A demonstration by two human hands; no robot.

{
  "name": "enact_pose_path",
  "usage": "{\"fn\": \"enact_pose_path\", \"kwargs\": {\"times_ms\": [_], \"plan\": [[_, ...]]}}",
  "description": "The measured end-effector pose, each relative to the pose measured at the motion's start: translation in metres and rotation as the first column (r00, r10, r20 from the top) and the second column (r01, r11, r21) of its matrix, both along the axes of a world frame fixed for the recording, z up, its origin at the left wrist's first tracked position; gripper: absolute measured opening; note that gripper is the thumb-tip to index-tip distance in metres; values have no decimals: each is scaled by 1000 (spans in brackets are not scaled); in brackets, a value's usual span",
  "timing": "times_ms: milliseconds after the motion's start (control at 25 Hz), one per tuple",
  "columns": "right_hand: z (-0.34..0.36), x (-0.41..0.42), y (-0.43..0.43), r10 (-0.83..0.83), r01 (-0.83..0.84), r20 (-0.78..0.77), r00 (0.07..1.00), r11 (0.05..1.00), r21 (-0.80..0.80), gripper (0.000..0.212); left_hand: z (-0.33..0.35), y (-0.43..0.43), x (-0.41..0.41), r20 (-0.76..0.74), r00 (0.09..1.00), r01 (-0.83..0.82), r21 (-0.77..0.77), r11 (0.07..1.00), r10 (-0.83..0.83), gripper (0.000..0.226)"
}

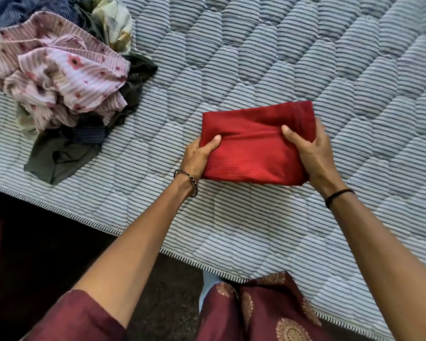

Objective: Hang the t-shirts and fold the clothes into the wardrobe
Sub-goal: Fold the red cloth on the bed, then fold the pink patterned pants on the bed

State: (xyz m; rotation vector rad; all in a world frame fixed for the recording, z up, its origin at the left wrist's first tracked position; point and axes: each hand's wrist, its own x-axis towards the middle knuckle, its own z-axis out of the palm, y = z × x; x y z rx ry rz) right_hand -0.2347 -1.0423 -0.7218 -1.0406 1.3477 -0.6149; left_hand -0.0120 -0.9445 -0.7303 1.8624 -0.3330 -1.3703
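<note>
A red garment (253, 143), folded into a thick rectangle, lies on the striped quilted bed (256, 57) near its front edge. My left hand (198, 157) grips the garment's left end, thumb on top and fingers tucked under. At the right end my right hand (312, 153) holds it the same way, thumb pressed on the top fold, fingers wrapped round the side.
A heap of unfolded clothes (59, 77) sits at the bed's left: pink striped floral cloth on top, dark olive, navy and pale floral pieces beneath. The bed's front edge (182, 257) runs diagonally. Below it is dark floor (35, 254).
</note>
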Motion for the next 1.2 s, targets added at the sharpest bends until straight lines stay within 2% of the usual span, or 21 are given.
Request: {"fn": "enact_pose_path", "kwargs": {"times_ms": [120,200,280,320,400,480,560,640,680,720,800,1000,1200], "plan": [[9,-17,-13,-67,53,-97,993,989,-137,35,5,-14,-19,-36,999,-3,-103,995,-1,23],[7,-28,-21,-102,39,-319,942,979,-198,49,-2,-24,-29,46,978,204,19,979,-205,36],[-1,-39,-26,-115,-19,-602,790,977,-212,65,-13,-26,-33,209,834,437,315,843,-510,43],[-5,-42,-26,-122,-59,-687,716,970,-234,67,-16,-26,-35,324,749,431,424,797,-578,43],[-6,-41,-23,-152,-147,-755,637,938,-313,61,-10,-29,-43,571,601,357,435,827,-560,40],[-7,-34,-17,-175,-260,-775,607,878,-402,49,-5,-31,-51,744,412,402,370,838,-526,42],[-15,-27,-9,-158,-369,-787,596,818,-443,41,-9,-30,-55,791,232,554,371,745,-566,56],[-28,-23,-4,-60,-466,-815,576,795,-388,40,-18,-29,-51,736,67,684,458,568,-674,60],[-35,-24,-2,0,-501,-826,563,796,-341,41,-23,-30,-49,689,13,716,499,487,-725,59],[-41,-27,-2,51,-526,-835,548,797,-297,42,-26,-31,-49,645,1,734,519,439,-764,58],[-47,-32,-2,89,-562,-848,522,784,-264,43,-30,-35,-50,597,38,739,523,425,-801,57],[-26,-22,1,74,-566,-848,524,775,-282,43,-13,-35,-53,646,111,710,481,515,-755,48],[5,23,18,134,-683,-853,505,666,-299,36,27,-14,-27,661,205,635,472,612,-722,42]]}}
